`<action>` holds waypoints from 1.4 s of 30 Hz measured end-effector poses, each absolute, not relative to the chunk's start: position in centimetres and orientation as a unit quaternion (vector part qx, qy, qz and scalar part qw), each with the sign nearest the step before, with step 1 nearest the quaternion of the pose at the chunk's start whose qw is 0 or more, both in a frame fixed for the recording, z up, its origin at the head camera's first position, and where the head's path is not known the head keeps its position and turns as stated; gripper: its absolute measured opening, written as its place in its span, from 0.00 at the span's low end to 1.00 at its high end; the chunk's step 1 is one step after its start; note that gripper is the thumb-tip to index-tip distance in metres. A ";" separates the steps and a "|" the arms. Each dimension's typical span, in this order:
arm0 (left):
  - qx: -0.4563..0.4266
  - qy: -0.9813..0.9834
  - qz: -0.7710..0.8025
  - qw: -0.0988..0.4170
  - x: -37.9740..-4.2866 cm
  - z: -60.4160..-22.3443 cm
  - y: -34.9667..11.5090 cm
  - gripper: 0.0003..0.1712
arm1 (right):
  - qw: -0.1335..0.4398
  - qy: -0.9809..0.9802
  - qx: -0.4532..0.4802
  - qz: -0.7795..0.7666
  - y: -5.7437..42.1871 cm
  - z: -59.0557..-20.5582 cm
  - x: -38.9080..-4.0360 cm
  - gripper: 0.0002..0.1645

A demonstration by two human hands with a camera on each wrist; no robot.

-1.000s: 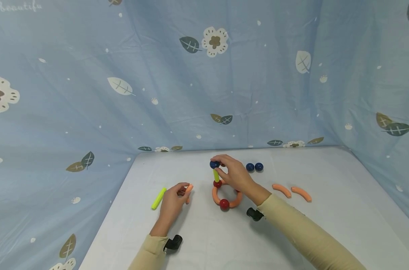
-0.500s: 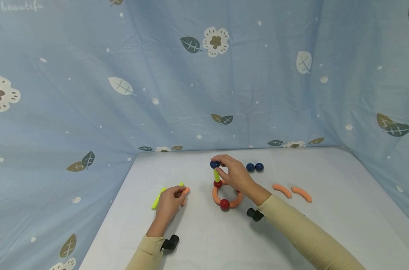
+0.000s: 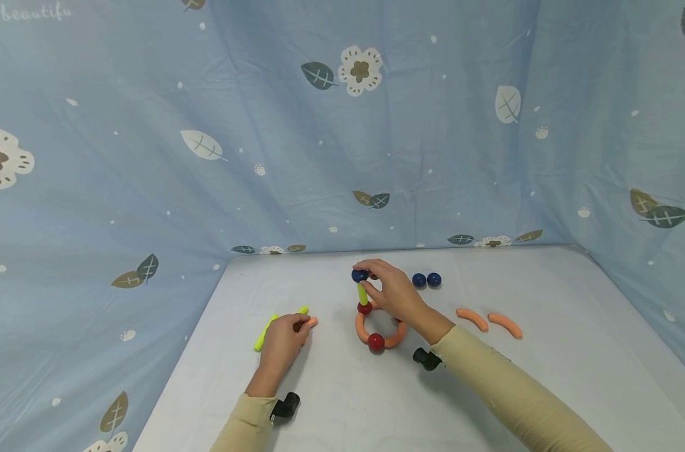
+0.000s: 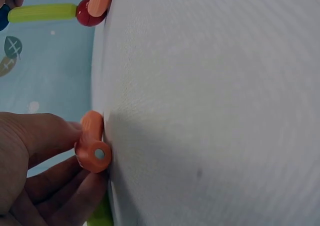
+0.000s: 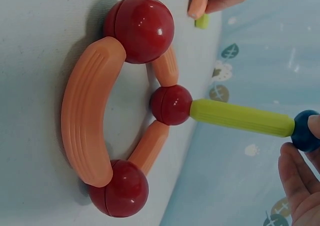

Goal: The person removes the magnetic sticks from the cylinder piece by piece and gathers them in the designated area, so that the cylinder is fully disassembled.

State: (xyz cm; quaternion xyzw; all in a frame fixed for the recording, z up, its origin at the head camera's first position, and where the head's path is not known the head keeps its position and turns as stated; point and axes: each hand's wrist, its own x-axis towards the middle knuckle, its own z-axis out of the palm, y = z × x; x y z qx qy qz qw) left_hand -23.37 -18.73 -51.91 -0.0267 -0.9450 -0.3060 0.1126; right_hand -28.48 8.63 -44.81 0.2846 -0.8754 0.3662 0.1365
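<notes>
My right hand [image 3: 395, 292] pinches a dark blue ball [image 3: 360, 275] at the top of a straight yellow-green magnetic rod [image 5: 242, 117]. That rod rises from a red ball [image 5: 171, 104] at the back of a ring, where curved orange rods [image 5: 87, 113] join 3 red balls. To the left, my left hand [image 3: 284, 342] holds a curved orange magnetic rod [image 4: 92, 153] between thumb and fingers, low at the white tabletop. A metal disc shows on the rod's end in the left wrist view; the fingers hide part of it.
Two yellow-green rods, one at the left [image 3: 260, 342] and one behind the left hand [image 3: 303, 309], lie partly covered. Two blue balls [image 3: 426, 280] sit behind the right hand. Farther right are two curved orange rods [image 3: 505, 324]. A patterned blue cloth [image 3: 297, 157] hangs behind the table.
My left hand has shifted a little left, and the orange rod has turned lower and flatter. A yellow-green rod's end now shows behind that hand. The right hand keeps its place.
</notes>
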 end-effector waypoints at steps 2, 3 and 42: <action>-0.028 -0.946 -0.304 0.112 -23.3 -51.9 -18.7 0.12 | 0.137 -0.874 0.286 0.367 8.6 -44.8 -28.5 0.21; -0.029 -0.946 -0.302 0.112 -23.3 -51.8 -18.7 0.12 | 0.137 -0.874 0.287 0.368 8.6 -44.8 -28.5 0.21; -0.058 -0.931 -0.326 0.156 -23.6 -50.6 -16.9 0.16 | 0.141 -0.879 0.276 0.363 8.5 -45.0 -28.4 0.21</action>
